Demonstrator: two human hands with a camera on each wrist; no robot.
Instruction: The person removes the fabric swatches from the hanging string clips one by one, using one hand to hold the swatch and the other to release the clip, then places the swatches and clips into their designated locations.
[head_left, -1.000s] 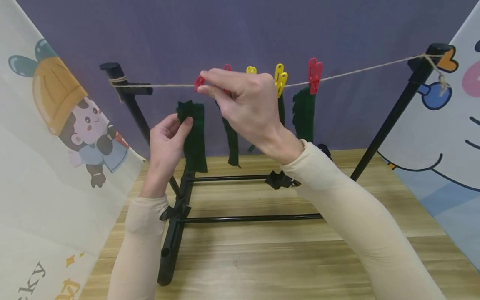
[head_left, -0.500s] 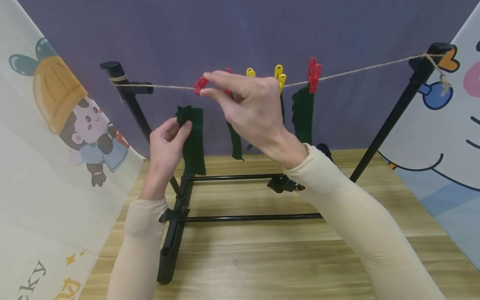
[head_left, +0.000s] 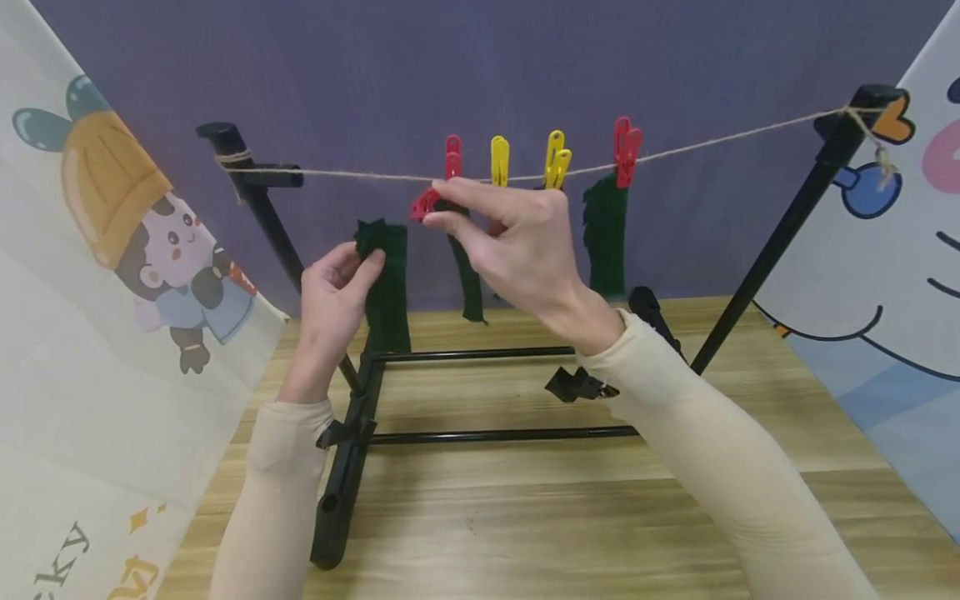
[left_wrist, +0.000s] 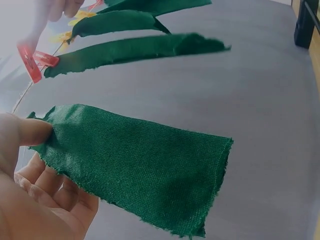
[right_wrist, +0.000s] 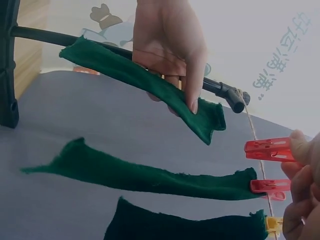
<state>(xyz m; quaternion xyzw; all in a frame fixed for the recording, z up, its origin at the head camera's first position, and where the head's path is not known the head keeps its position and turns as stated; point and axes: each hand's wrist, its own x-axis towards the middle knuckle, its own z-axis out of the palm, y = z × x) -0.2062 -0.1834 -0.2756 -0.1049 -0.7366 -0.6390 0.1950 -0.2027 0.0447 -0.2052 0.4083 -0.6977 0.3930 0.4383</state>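
Between thumb and fingers, my left hand [head_left: 330, 292] pinches the upper end of a green cloth strip [head_left: 390, 312], which hangs down below the twine line [head_left: 352, 174]. My right hand [head_left: 517, 246] pinches a red clothespin [head_left: 423, 205] by its end, just under the twine in the head view. In the right wrist view that clothespin [right_wrist: 265, 149] overlaps the line, above another red clothespin [right_wrist: 267, 186] fixed on it. That one holds a hanging green strip [head_left: 469, 287]. Further right on the line, yellow clothespins [head_left: 556, 158] and a red clothespin [head_left: 625, 153] hold more green cloth [head_left: 606, 237].
Black posts [head_left: 780, 242] at both sides carry the twine. Crossbars [head_left: 487, 435] join the stand low over the wooden tabletop [head_left: 480, 517]. A purple-grey backdrop [head_left: 375, 75] rises behind, with printed white panels [head_left: 97, 350] at the sides.
My right hand has moved down and to the right, taking the red clothespin from twine height to below it. My left hand and its strip have sunk slightly.
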